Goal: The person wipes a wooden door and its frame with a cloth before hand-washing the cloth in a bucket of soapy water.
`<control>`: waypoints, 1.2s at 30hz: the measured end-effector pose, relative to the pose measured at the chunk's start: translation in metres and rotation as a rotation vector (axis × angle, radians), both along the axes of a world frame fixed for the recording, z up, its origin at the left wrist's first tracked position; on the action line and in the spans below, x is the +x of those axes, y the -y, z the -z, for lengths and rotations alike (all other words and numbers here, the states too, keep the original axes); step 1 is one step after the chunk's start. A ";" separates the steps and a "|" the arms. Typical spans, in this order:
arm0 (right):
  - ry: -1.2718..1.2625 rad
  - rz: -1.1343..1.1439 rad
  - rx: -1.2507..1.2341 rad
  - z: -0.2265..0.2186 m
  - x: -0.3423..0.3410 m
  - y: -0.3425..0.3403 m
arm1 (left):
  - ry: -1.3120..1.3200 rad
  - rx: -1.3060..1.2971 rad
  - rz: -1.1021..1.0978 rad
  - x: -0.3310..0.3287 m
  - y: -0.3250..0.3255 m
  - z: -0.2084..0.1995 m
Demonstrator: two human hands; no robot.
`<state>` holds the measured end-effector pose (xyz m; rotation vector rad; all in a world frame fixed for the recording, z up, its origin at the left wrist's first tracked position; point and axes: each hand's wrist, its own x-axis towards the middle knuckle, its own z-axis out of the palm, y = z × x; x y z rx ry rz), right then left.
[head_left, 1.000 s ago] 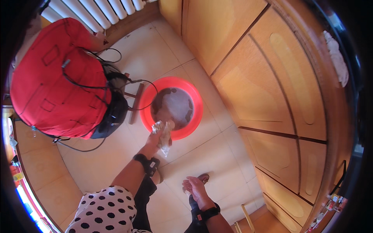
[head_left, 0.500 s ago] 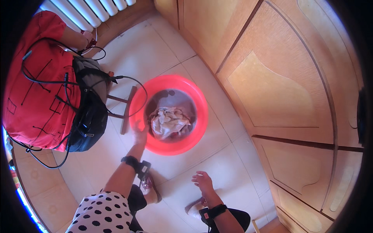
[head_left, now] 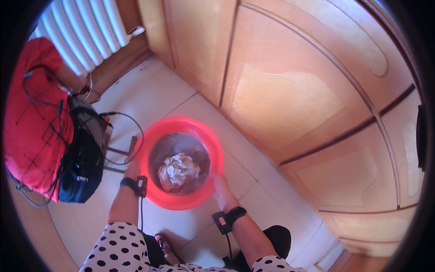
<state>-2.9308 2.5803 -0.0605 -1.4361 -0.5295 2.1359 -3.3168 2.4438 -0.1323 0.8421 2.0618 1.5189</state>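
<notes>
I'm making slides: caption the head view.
Left hand and right hand at a round red basin holding crumpled cloth in greyish water.

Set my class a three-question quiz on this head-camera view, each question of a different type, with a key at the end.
1. True or false: the crumpled cloth lies inside the red basin.

2. Multiple choice: where are the wearer's left hand and right hand?
A) Both on the cabinet doors
B) At opposite sides of the basin
C) Both on the radiator

3. Short answer: which of the wearer's hands is nearer the person in red?

Key: 1. True. 2. B. 3. The left hand.
</notes>
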 end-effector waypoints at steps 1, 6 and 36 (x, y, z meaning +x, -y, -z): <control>0.053 -0.019 -0.043 0.009 -0.007 0.006 | -0.346 0.137 0.186 -0.024 0.013 0.016; -0.016 0.206 -0.093 0.025 0.080 0.042 | 0.400 -0.140 0.094 0.084 -0.064 0.001; 0.431 0.622 -0.363 -0.065 0.205 0.284 | 0.322 -0.336 0.464 0.319 -0.067 0.022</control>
